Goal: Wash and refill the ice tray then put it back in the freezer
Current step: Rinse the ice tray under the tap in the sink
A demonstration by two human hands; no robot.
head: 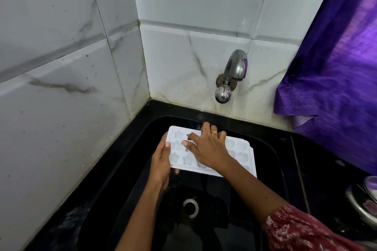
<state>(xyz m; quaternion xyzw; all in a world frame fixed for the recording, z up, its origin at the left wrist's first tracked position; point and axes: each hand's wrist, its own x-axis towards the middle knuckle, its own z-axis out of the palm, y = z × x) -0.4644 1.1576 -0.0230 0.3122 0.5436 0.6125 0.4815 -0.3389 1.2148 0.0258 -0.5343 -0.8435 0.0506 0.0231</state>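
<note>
A white ice tray [241,152] with star and heart shaped cells is held level over the black sink [271,149]. My left hand [161,161] grips its left end, thumb on top and fingers underneath. My right hand [206,146] lies on top of the tray with fingers spread, fingertips in the cells near the tray's far edge. A steel tap [232,75] juts from the tiled wall above the tray; no water is visibly running from it.
The sink drain [190,208] lies below the tray. Marble-look tiles form a corner at left and behind. A purple curtain [334,67] hangs at right. A steel vessel [365,199] sits on the black counter at the right edge.
</note>
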